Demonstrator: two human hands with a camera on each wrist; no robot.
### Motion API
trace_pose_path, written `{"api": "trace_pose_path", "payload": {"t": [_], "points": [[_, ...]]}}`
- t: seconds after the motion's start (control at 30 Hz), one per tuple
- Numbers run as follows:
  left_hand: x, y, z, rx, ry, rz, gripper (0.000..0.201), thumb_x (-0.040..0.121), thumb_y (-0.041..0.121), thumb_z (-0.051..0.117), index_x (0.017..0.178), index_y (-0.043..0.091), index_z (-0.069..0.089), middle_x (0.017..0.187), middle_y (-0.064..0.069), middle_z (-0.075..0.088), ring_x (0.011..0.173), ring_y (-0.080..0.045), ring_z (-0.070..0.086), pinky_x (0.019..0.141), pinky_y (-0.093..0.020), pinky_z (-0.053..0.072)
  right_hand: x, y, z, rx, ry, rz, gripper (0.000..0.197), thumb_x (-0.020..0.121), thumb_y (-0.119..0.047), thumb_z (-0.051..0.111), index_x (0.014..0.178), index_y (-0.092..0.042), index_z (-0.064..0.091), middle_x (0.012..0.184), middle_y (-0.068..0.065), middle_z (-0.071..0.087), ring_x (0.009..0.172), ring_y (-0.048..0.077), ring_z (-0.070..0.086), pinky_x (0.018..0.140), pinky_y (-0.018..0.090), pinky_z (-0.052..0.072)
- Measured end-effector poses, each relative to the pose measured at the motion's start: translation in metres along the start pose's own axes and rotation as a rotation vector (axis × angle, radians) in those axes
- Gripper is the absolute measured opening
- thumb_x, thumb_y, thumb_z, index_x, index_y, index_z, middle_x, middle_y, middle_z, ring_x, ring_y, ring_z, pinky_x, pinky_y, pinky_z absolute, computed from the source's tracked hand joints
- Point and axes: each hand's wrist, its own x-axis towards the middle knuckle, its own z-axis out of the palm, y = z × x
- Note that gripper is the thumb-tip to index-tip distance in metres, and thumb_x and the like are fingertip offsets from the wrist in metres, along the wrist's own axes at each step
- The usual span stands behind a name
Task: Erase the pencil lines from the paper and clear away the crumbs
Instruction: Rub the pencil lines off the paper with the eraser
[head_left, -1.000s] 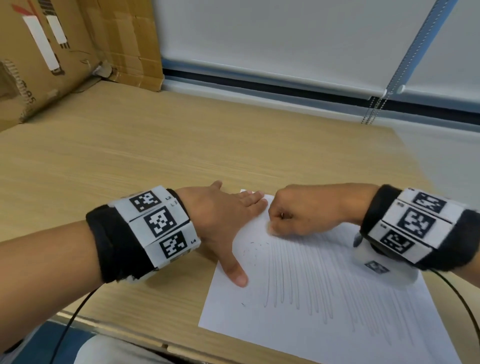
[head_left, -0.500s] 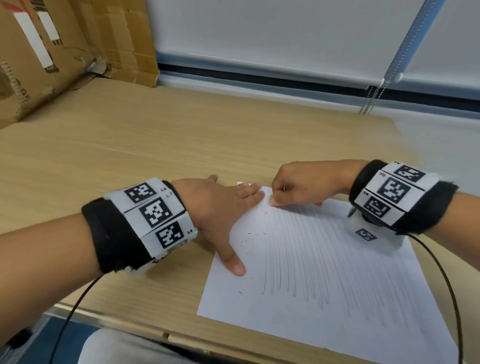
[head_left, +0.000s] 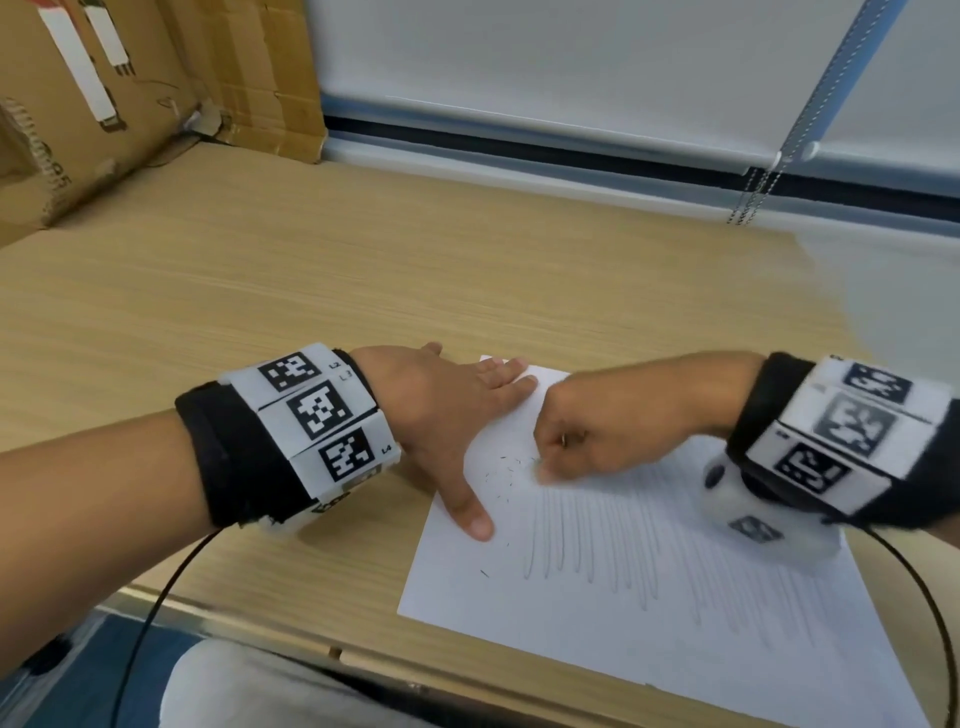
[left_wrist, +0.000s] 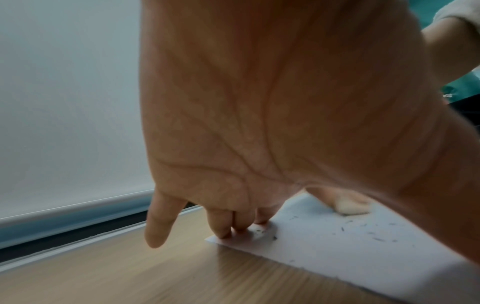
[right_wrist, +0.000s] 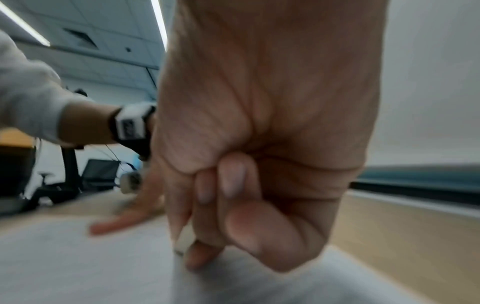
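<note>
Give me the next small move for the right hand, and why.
Probably another short rubbing stroke toward the person, down the leftmost pencil lines. The right hand pinches the eraser on the paper at those lines' far ends; most lines remain. The left hand presses the sheet flat, so crumbs can wait.

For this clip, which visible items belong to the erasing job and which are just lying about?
Part of the job:
paper
pencil lines
eraser, in the right hand
crumbs
left hand, flat on the paper's corner

Just lying about:
cardboard boxes
blind cord
wooden table underneath
</note>
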Motion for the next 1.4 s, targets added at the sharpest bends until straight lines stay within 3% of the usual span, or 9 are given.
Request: {"api": "trace_pose_path", "payload": {"t": [0.17,0.3,0.4,0.6,0.73,0.9,1.03,1.17,1.4], "points": [[0.001,0.001,-0.001,-0.004,-0.014,-0.001,0.144,0.054,0.081,0.07,0.149,0.032,-0.027,0.158,0.012,-0.028,0.147,-0.007,-0.015,0.117,-0.055,-0.007,-0.002,0.005,-0.006,-0.025,0.093,0.031,0.04,0.095,-0.032,0.048,0.062,-0.01,0.052,0.056,0.0,0.048,0.051,0.018,0.043,0.056,0.038,0.044],[0.001,0.001,-0.001,0.003,-0.005,0.008,0.143,0.054,0.081,0.07,0.15,0.035,-0.025,0.158,0.011,-0.028,0.148,-0.007,-0.013,0.117,-0.054,-0.006,-0.005,-0.012,0.003,-0.002,-0.01,-0.021,0.038,0.096,-0.034,0.049,0.067,-0.009,0.053,0.061,0.003,0.05,0.054,0.018,0.044,0.057,0.038,0.045],[0.0,0.001,-0.002,-0.026,-0.007,0.015,0.142,0.054,0.079,0.072,0.149,0.039,-0.025,0.159,0.012,-0.025,0.148,-0.008,-0.014,0.117,-0.057,-0.006,-0.005,0.0,-0.01,0.006,0.08,0.027,0.039,0.096,-0.033,0.051,0.061,-0.013,0.051,0.054,-0.004,0.045,0.048,0.011,0.039,0.051,0.027,0.038],[-0.002,0.004,-0.003,0.033,-0.031,-0.011,0.139,0.059,0.078,0.07,0.149,0.035,-0.027,0.156,0.011,-0.032,0.147,-0.008,-0.016,0.119,-0.053,-0.004,-0.012,-0.031,0.012,-0.013,-0.06,-0.074,0.038,0.094,-0.032,0.049,0.068,-0.005,0.051,0.059,0.004,0.046,0.052,0.018,0.038,0.057,0.04,0.043],[-0.001,0.004,-0.004,0.022,-0.034,-0.011,0.139,0.055,0.08,0.07,0.149,0.039,-0.024,0.157,0.011,-0.03,0.148,-0.009,-0.013,0.119,-0.054,-0.002,-0.014,-0.019,0.001,0.018,0.028,-0.01,0.04,0.096,-0.033,0.05,0.07,-0.003,0.055,0.06,0.003,0.047,0.051,0.014,0.038,0.053,0.029,0.038],[-0.004,0.009,-0.006,0.051,-0.051,-0.037,0.139,0.06,0.077,0.07,0.148,0.034,-0.028,0.155,0.011,-0.034,0.148,-0.01,-0.015,0.119,-0.051,-0.003,-0.022,-0.043,0.019,-0.03,-0.042,-0.094,0.039,0.096,-0.034,0.049,0.068,-0.006,0.051,0.057,0.0,0.045,0.049,0.015,0.035,0.052,0.028,0.037],[-0.003,0.01,-0.007,0.058,-0.054,-0.036,0.14,0.059,0.077,0.071,0.148,0.033,-0.028,0.156,0.01,-0.033,0.148,-0.011,-0.015,0.119,-0.053,-0.002,-0.022,-0.032,0.01,-0.002,0.013,-0.034,0.041,0.096,-0.038,0.049,0.066,-0.01,0.05,0.057,-0.001,0.045,0.049,0.014,0.036,0.052,0.028,0.036],[-0.004,0.012,-0.008,0.051,-0.07,-0.045,0.14,0.059,0.076,0.072,0.147,0.033,-0.029,0.155,0.01,-0.034,0.148,-0.012,-0.017,0.12,-0.053,0.001,-0.03,-0.053,0.028,-0.066,-0.006,-0.113,0.042,0.096,-0.035,0.046,0.064,-0.008,0.044,0.055,0.002,0.041,0.048,0.017,0.032,0.051,0.029,0.033],[-0.002,0.01,-0.007,0.048,-0.068,-0.046,0.142,0.057,0.077,0.072,0.148,0.034,-0.028,0.155,0.011,-0.034,0.148,-0.01,-0.015,0.12,-0.052,0.006,-0.03,-0.048,0.027,-0.042,0.04,-0.102,0.039,0.096,-0.033,0.048,0.065,-0.009,0.046,0.054,0.001,0.044,0.047,0.017,0.034,0.051,0.029,0.035]]}}
